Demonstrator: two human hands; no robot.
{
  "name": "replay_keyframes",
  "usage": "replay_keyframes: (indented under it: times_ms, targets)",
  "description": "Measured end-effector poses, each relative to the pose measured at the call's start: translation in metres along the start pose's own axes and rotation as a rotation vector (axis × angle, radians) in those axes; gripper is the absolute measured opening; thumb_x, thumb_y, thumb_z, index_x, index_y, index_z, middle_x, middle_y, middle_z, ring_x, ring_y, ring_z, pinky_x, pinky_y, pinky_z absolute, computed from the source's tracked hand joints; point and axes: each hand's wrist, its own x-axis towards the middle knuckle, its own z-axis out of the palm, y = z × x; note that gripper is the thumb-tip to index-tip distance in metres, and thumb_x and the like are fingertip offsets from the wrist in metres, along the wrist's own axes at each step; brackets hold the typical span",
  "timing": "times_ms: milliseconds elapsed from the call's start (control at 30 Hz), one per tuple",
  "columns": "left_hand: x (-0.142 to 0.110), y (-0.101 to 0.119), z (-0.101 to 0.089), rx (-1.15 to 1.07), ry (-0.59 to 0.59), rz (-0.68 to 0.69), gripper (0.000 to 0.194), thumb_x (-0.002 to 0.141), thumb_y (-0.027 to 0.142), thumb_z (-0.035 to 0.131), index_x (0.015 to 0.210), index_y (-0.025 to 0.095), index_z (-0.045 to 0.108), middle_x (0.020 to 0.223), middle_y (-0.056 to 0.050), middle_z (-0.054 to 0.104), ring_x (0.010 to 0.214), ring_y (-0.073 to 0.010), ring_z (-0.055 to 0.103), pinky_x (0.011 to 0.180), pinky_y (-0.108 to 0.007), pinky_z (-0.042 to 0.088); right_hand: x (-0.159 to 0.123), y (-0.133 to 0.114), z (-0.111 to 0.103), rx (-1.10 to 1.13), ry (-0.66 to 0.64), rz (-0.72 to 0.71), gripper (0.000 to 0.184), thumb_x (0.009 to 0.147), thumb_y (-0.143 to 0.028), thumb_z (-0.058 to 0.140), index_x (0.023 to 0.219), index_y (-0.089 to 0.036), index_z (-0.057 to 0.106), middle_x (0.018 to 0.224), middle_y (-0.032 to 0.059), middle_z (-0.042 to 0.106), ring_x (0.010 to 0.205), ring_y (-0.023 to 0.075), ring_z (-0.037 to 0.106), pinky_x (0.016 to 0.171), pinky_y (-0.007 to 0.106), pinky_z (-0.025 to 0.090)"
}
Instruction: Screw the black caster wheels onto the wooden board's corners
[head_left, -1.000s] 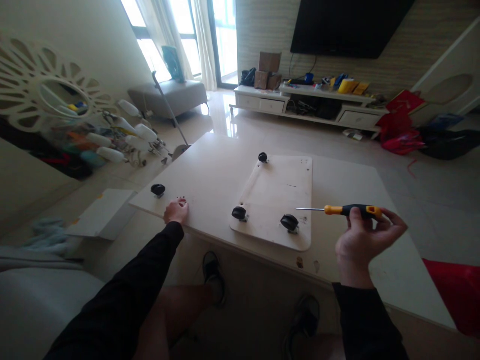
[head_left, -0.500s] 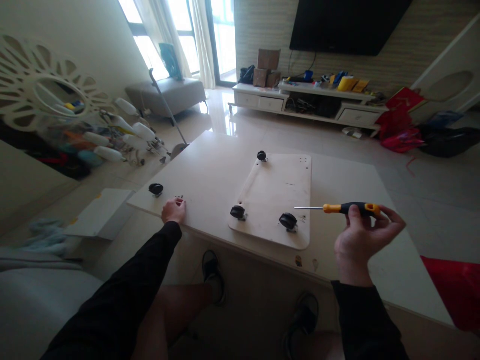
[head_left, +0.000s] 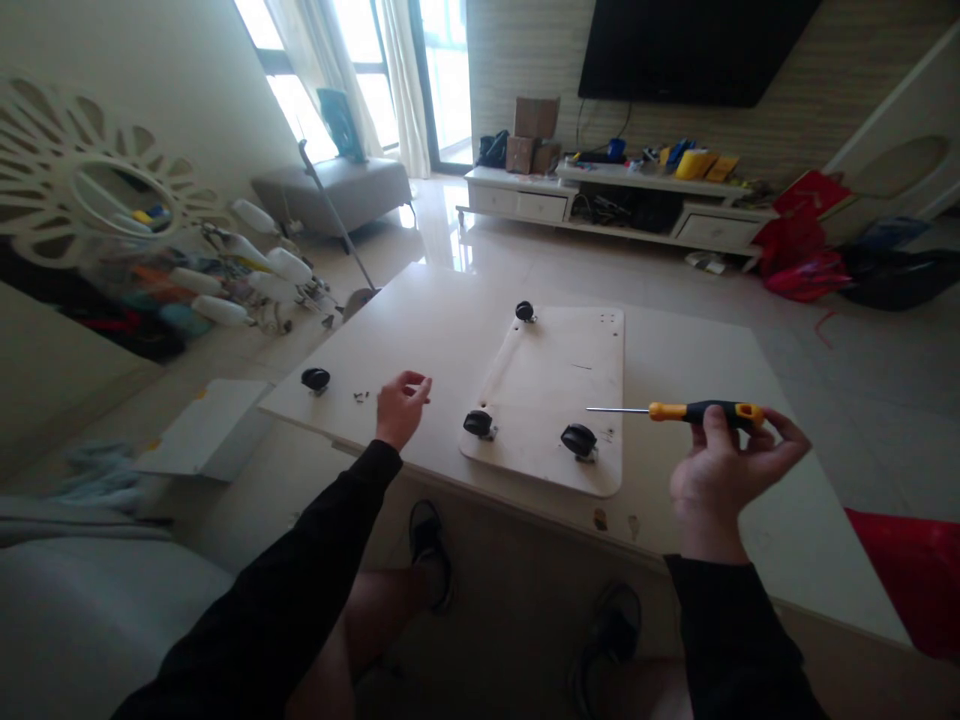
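My right hand [head_left: 724,460] grips a yellow-and-black screwdriver [head_left: 697,412], its shaft pointing left over the near right part of a pale board [head_left: 547,390]. The board lies flat with three black casters on it: one at the far left corner [head_left: 524,312], one at the near left [head_left: 478,424] and one at the near right [head_left: 579,440]. The far right corner has only small holes. My left hand [head_left: 403,408] is above the table, left of the board, fingertips pinched; whatever is between them is too small to make out. Several small screws [head_left: 361,397] lie to its left.
A loose caster [head_left: 316,380] sits near the left edge of the white table [head_left: 435,310]. Two small marks or bits [head_left: 600,519] show by the near edge. A white box [head_left: 210,425] stands left on the floor; a red bag [head_left: 892,570] is at the right.
My left hand has moved right, away from the small screws, toward the board, with its fingertips together. My right hand and the screwdriver have hardly moved.
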Motion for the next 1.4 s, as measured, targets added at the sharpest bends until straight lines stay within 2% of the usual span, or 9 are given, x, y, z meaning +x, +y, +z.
replay_keyframes:
  times_ms: [167, 233, 333, 500, 700, 933, 1267, 1400]
  targets:
    - [-0.054, 0.062, 0.036, -0.083, -0.190, 0.139, 0.020, 0.091, 0.039, 0.070, 0.081, 0.022, 0.070, 0.063, 0.002, 0.068, 0.059, -0.0151, 0.066, 0.060, -0.026, 0.045, 0.002, 0.007, 0.006, 0.140, 0.098, 0.184, 0.059, 0.064, -0.026, 0.086, 0.111, -0.033, 0.052, 0.116, -0.0051, 0.065, 0.114, 0.0201, 0.072, 0.080, 0.038, 0.065]
    - [-0.070, 0.078, 0.048, -0.110, -0.250, 0.188, 0.018, 0.092, 0.035, 0.070, 0.079, 0.022, 0.068, 0.055, 0.005, 0.060, 0.053, -0.0128, 0.058, 0.058, -0.025, 0.042, 0.003, 0.011, 0.007, 0.188, 0.114, 0.256, 0.061, 0.061, -0.026, 0.087, 0.110, -0.032, 0.051, 0.111, -0.0057, 0.067, 0.107, 0.0189, 0.072, 0.078, 0.036, 0.062]
    - [-0.086, 0.092, 0.060, -0.126, -0.296, 0.256, 0.015, 0.091, 0.028, 0.072, 0.078, 0.022, 0.068, 0.059, 0.005, 0.062, 0.054, -0.0115, 0.057, 0.058, -0.025, 0.042, 0.002, 0.014, 0.007, 0.202, 0.093, 0.284, 0.060, 0.061, -0.027, 0.086, 0.110, -0.032, 0.051, 0.108, -0.0067, 0.069, 0.100, 0.0184, 0.072, 0.078, 0.037, 0.061]
    - [-0.098, 0.099, 0.065, -0.164, -0.335, 0.283, 0.013, 0.089, 0.021, 0.076, 0.078, 0.022, 0.069, 0.068, 0.004, 0.068, 0.056, -0.0106, 0.059, 0.061, -0.025, 0.046, -0.003, 0.011, 0.011, 0.228, 0.046, 0.304, 0.061, 0.059, -0.026, 0.089, 0.108, -0.032, 0.054, 0.106, -0.0079, 0.070, 0.098, 0.0169, 0.073, 0.077, 0.035, 0.062]
    - [-0.095, 0.107, 0.067, -0.217, -0.305, 0.257, 0.013, 0.086, 0.022, 0.082, 0.077, 0.021, 0.072, 0.063, 0.005, 0.065, 0.055, -0.0102, 0.056, 0.062, -0.025, 0.047, -0.007, 0.009, 0.020, 0.245, 0.004, 0.345, 0.069, 0.053, -0.027, 0.093, 0.111, -0.030, 0.055, 0.105, -0.0067, 0.068, 0.095, 0.0157, 0.072, 0.072, 0.033, 0.064]
    - [-0.091, 0.105, 0.070, -0.236, -0.316, 0.229, 0.014, 0.083, 0.025, 0.086, 0.075, 0.022, 0.075, 0.059, 0.005, 0.061, 0.054, -0.0108, 0.055, 0.062, -0.026, 0.046, -0.013, 0.006, 0.027, 0.242, -0.052, 0.360, 0.067, 0.054, -0.028, 0.095, 0.109, -0.029, 0.056, 0.111, -0.0053, 0.067, 0.099, 0.0149, 0.070, 0.072, 0.031, 0.066]
    - [-0.094, 0.106, 0.067, -0.205, -0.304, 0.244, 0.012, 0.083, 0.023, 0.085, 0.075, 0.023, 0.076, 0.059, 0.005, 0.061, 0.054, -0.0107, 0.054, 0.062, -0.025, 0.045, -0.020, 0.003, 0.029, 0.223, -0.104, 0.367, 0.064, 0.055, -0.031, 0.095, 0.107, -0.030, 0.058, 0.103, -0.0063, 0.067, 0.094, 0.0145, 0.070, 0.075, 0.034, 0.065]
    - [-0.093, 0.106, 0.066, -0.200, -0.310, 0.266, 0.012, 0.083, 0.021, 0.085, 0.075, 0.022, 0.076, 0.061, 0.005, 0.062, 0.054, -0.0101, 0.054, 0.061, -0.025, 0.045, -0.021, 0.001, 0.030, 0.225, -0.082, 0.369, 0.066, 0.053, -0.031, 0.096, 0.107, -0.029, 0.058, 0.103, -0.0059, 0.067, 0.095, 0.0152, 0.070, 0.075, 0.034, 0.065]
